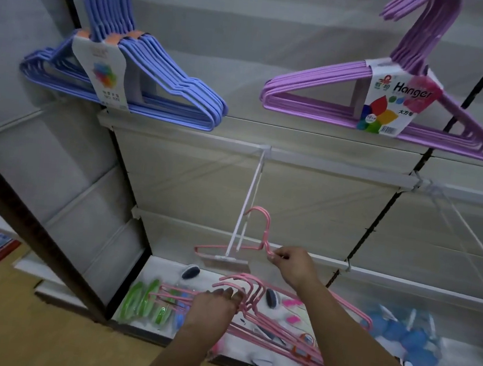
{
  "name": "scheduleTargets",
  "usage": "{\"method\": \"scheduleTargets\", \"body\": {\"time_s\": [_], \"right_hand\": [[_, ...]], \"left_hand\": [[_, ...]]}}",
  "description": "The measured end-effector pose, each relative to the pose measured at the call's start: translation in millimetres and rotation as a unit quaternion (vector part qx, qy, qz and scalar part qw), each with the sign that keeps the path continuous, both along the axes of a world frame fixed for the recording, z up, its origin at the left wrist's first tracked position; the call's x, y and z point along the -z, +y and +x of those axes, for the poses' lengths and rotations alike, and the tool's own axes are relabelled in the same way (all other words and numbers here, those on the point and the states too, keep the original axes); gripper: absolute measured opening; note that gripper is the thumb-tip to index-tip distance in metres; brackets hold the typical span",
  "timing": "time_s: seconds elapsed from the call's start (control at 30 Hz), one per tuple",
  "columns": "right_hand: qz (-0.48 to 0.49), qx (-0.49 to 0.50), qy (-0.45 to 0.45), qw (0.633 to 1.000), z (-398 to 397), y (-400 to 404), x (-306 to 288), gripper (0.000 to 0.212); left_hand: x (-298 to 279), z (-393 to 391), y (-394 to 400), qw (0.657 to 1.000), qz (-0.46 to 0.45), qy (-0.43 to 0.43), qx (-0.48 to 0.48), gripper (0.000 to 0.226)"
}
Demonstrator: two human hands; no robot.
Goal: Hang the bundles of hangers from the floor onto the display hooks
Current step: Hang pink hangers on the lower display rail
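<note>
Head view of a shop display wall. The right hand [292, 267] pinches the neck of a single pink hanger [255, 238], fingers curled round the wire just below its hook. That hook is looped over a white display hook [246, 210], a two-wire prong that slopes down and forward from a white rail [341, 164] on the back panel; a flat tag holder at the prong's tip lies across the hanger's lower bar. The left hand [214, 306] is lower and nearer the camera, fingers curled over the necks of a bundle of pink hangers [272, 321], whose hooks rise together just above its knuckles and whose bodies fan out to the right, over the bottom shelf [224, 274]. The two hands are apart, each clamped on pink wire.

Higher on the wall, a bundle of blue hangers [143, 78] hangs at upper left with a white printed card wrapped round it, and a bundle of purple hangers [348, 104] hangs at upper right with a card that reads "Hanger". A further white wire prong [468, 238] slants down at the right edge.

On the bottom shelf lie small goods: green packets [142, 301] at left, blue round items [409, 337] at right, and dark oval brushes near the hanger hooks. A tan floor [37, 325] shows at lower left.
</note>
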State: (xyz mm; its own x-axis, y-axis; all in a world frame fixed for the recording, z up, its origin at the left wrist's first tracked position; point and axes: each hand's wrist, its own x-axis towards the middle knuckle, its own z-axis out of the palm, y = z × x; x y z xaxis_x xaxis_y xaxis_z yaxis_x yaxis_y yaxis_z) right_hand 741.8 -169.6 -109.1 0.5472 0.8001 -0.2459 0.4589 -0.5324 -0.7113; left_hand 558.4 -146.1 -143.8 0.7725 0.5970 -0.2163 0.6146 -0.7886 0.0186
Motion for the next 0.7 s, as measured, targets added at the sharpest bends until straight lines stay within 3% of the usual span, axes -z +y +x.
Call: {"method": "scheduleTargets", "body": {"time_s": [0.17,0.37,0.47,0.53,0.63,0.7], "right_hand": [[-0.011,0.008,0.007,1.000,6,22,14,0.021],[-0.011,0.031,0.013,0.999,8,47,31,0.021],[-0.015,0.038,-0.001,0.999,14,59,35,0.024],[-0.010,0.045,-0.001,0.999,19,67,37,0.024],[-0.010,0.050,-0.013,0.999,25,79,41,0.024],[-0.017,0.057,-0.024,0.998,29,87,42,0.024]], "left_hand": [[17,6,30,0.998,-0.047,-0.031,0.003,0.032],[34,9,49,0.993,-0.116,-0.033,0.012,0.038],[50,10,56,0.966,-0.212,-0.127,-0.071,0.025],[54,11,59,0.972,-0.189,-0.130,-0.058,0.020],[54,11,65,0.931,-0.280,-0.204,-0.118,0.014],[54,9,71,0.905,-0.341,-0.190,-0.170,0.015]]}}
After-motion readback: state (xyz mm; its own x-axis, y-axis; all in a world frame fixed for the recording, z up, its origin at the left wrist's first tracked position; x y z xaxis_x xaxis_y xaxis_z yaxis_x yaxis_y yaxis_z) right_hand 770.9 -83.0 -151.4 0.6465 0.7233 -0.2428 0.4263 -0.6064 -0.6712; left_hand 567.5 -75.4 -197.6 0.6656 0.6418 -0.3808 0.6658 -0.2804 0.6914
